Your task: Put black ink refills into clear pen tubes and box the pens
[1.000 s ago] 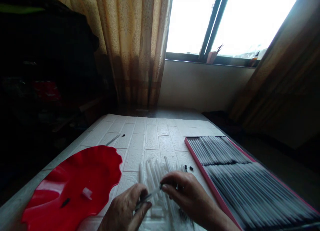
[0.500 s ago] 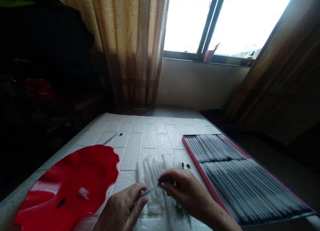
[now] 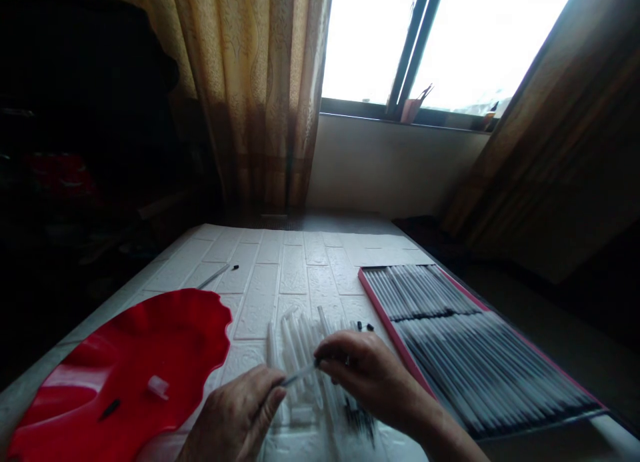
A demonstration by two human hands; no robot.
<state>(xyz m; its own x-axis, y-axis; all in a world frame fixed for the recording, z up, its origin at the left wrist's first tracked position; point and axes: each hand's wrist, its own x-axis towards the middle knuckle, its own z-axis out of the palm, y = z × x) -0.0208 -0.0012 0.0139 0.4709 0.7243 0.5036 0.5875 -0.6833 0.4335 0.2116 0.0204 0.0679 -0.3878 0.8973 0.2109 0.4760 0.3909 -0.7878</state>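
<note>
My left hand (image 3: pixel 235 415) and my right hand (image 3: pixel 367 375) meet near the bottom middle, both pinching one thin clear pen tube (image 3: pixel 299 377) between their fingertips. The left hand grips its lower end, the right hand its upper end. Under the hands lies a loose pile of clear pen tubes (image 3: pixel 300 345) on the white brick-patterned table (image 3: pixel 295 269). A few tubes with dark tips (image 3: pixel 357 419) lie below my right hand.
A red wavy-edged dish (image 3: pixel 165 335) at left holds a small clear cap (image 3: pixel 157 387) and a black tip (image 3: pixel 109 409). A pink-rimmed tray (image 3: pixel 379 307) of several lined-up pens lies right. One stray refill (image 3: pixel 214 276) lies farther back. Two black bits (image 3: pixel 365 327) sit by the pile.
Both hands have stayed on the tube and drifted slightly left and down in view as my head tilted. The grip looks the same.
</note>
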